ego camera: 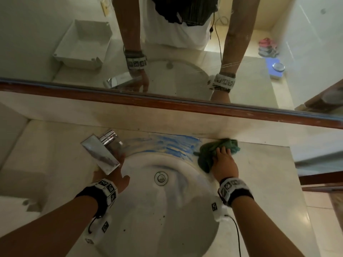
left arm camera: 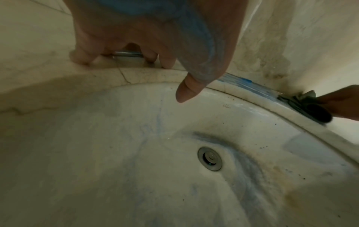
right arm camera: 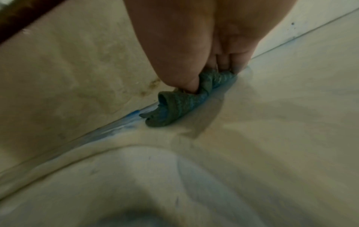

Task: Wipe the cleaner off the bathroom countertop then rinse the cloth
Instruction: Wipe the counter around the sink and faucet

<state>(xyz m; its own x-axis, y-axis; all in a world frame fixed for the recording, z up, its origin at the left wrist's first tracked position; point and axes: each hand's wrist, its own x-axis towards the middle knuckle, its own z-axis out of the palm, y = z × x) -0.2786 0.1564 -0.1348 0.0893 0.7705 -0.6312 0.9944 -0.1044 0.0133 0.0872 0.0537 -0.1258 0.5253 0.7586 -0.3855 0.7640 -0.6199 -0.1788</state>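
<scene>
Blue cleaner streaks (ego camera: 176, 145) lie on the beige countertop (ego camera: 259, 173) behind the sink, between the faucet and the right corner. My right hand (ego camera: 223, 158) holds a bunched green cloth (ego camera: 219, 147) down on the counter at the right end of the streaks, against the back wall. In the right wrist view its thumb (right arm camera: 186, 79) is tucked into a fold of the cloth (right arm camera: 180, 104), with the fingers curled onto it. My left hand (ego camera: 113, 175) rests under the faucet spout. Its fingers (left arm camera: 83, 56) press the counter and its thumb (left arm camera: 186, 90) hangs over the basin.
A chrome faucet (ego camera: 104, 151) with a flat spout stands left of the round white basin (ego camera: 167, 210), which carries faint blue smears and a drain (ego camera: 161, 178). A wood-framed mirror (ego camera: 185, 52) rises behind. The counter ends at its right edge (ego camera: 295, 182).
</scene>
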